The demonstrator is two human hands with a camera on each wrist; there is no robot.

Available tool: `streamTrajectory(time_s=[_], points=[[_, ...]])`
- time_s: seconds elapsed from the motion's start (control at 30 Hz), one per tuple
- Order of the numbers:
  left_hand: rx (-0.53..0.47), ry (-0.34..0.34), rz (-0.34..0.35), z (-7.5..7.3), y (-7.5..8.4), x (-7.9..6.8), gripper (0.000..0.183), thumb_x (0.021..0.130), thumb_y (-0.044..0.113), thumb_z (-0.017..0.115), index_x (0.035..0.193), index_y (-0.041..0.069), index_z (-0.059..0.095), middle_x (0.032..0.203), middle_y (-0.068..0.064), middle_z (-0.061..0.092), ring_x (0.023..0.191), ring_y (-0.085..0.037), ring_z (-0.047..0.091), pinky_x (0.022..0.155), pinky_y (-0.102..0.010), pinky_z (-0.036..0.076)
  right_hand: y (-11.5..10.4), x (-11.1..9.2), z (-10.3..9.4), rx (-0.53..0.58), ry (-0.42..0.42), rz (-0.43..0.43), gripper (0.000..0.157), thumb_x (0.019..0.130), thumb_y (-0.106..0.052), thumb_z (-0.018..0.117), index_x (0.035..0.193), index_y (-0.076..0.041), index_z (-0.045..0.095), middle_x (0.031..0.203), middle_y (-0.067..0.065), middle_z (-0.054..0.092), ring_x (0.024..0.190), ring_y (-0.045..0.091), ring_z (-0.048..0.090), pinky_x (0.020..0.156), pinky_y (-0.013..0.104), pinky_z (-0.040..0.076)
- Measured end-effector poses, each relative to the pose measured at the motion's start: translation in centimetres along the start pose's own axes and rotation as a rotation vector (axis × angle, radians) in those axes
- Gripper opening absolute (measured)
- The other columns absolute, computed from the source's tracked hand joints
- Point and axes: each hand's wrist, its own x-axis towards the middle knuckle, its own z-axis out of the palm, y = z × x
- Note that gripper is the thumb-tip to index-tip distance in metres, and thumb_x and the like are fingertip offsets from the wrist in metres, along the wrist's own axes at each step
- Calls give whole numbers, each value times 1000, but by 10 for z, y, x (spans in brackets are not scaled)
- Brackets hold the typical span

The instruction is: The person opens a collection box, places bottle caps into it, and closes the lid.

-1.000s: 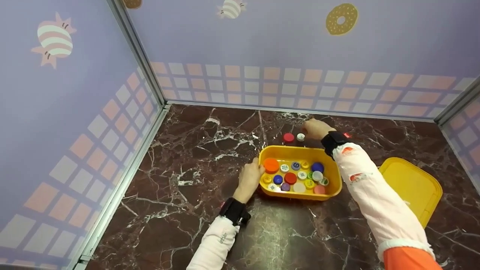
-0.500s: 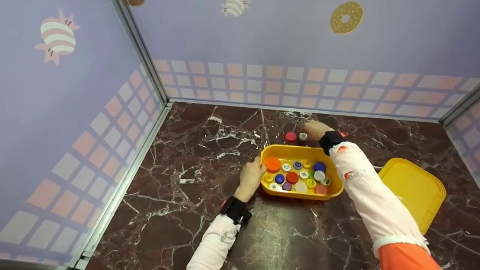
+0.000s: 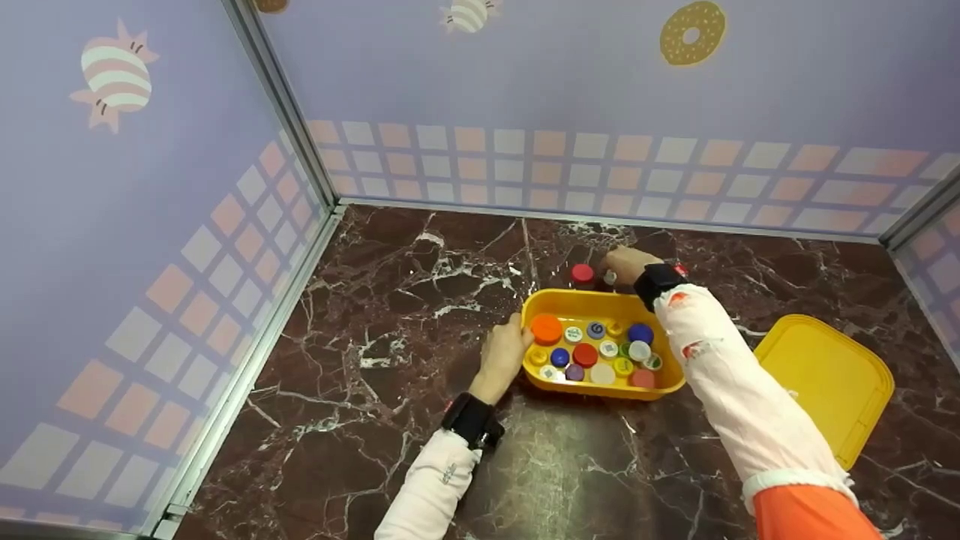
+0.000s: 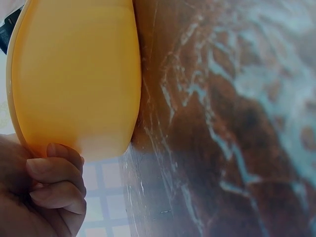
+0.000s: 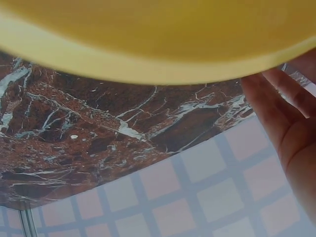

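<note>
A yellow plastic box (image 3: 600, 390) holds several bottle caps of many colours, among them an orange cap (image 3: 546, 329) and a dark blue cap (image 3: 640, 333). My left hand (image 3: 504, 354) grips its left end, the fingers curled at the rim in the left wrist view. Behind the box, my right hand (image 3: 631, 262) pinches a small white bottle cap (image 3: 610, 277), which looks tilted and is partly covered by the fingers. The box rim hides the right fingertips in the right wrist view. Left of that cap, a red bottle cap (image 3: 582, 274) lies on the table.
A yellow lid (image 3: 829, 386) lies right of the box, partly behind the right sleeve. The dark marbled table (image 3: 360, 420) ends at a patterned back wall (image 3: 525, 82) and a left wall (image 3: 150, 225).
My right hand has come slightly left and down onto the white cap, which has shifted a little and tilted. My left hand keeps its hold on the box.
</note>
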Motion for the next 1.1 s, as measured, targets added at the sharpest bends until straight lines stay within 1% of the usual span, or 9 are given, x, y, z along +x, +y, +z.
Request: streamTrajectory(time_s=[0.13, 0.27, 0.43, 0.47, 0.57, 0.67, 0.73, 0.87, 1.1], points=[[4, 5, -8, 2, -1, -1, 12, 80, 16, 56, 81, 5, 50, 58, -13, 55, 51, -31, 57, 41, -39, 41, 2, -4, 4, 70, -57, 111, 26, 74, 2, 66, 89, -17, 73, 92, 5, 65, 79, 22, 58, 66, 38, 47], [-2, 15, -3, 4, -1, -1, 11, 80, 15, 56, 80, 5, 50, 59, -14, 55, 52, -32, 57, 41, -40, 41, 2, -7, 7, 83, -67, 156, 24, 74, 1, 67, 87, -17, 72, 84, 2, 65, 72, 19, 58, 61, 35, 47], [-36, 23, 6, 5, -2, -1, 11, 79, 13, 56, 80, 5, 49, 57, -13, 54, 50, -32, 56, 41, -41, 40, 3, -9, 9, 39, -79, 182, 19, 74, -1, 68, 86, -15, 72, 74, 0, 63, 65, 19, 58, 55, 35, 47], [-35, 41, 20, 6, -2, -1, 11, 80, 15, 55, 80, 6, 49, 56, -12, 53, 48, -30, 54, 39, -39, 39, 5, -9, 10, 11, -70, 186, 15, 74, -2, 68, 82, -15, 72, 71, 0, 62, 63, 19, 57, 54, 34, 46], [-41, 43, 11, 5, -2, -1, 12, 80, 15, 55, 80, 5, 49, 57, -13, 54, 48, -31, 54, 39, -39, 39, 7, -8, 12, -55, -35, 194, 10, 72, -2, 65, 69, -11, 67, 65, 3, 58, 57, 20, 52, 49, 33, 40], [-41, 36, -5, 5, -2, -1, 12, 79, 16, 56, 80, 6, 50, 58, -14, 55, 50, -31, 55, 39, -40, 39, 11, -9, 13, -91, -26, 195, 12, 69, 0, 63, 62, -8, 62, 62, 4, 55, 55, 22, 49, 47, 33, 37], [-35, 12, -29, 4, -1, -1, 11, 78, 15, 57, 80, 6, 51, 59, -14, 56, 52, -33, 57, 41, -41, 41, 11, -10, 10, -76, -29, 195, 11, 69, 0, 65, 64, -9, 65, 63, 4, 57, 56, 22, 52, 47, 33, 40], [7, 6, -24, 3, -1, 0, 11, 79, 15, 57, 81, 6, 51, 59, -12, 56, 52, -30, 57, 42, -39, 41, 10, -13, 1, -30, -48, 208, 12, 71, -1, 69, 75, -12, 70, 69, 3, 61, 61, 22, 56, 51, 35, 45], [-5, 0, -15, 0, -1, 1, 12, 80, 15, 56, 81, 5, 51, 59, -12, 55, 52, -30, 57, 42, -39, 42, 5, -19, -16, -10, -57, 233, 31, 67, 4, 70, 96, -5, 68, 85, 9, 63, 75, 26, 57, 61, 40, 46]])
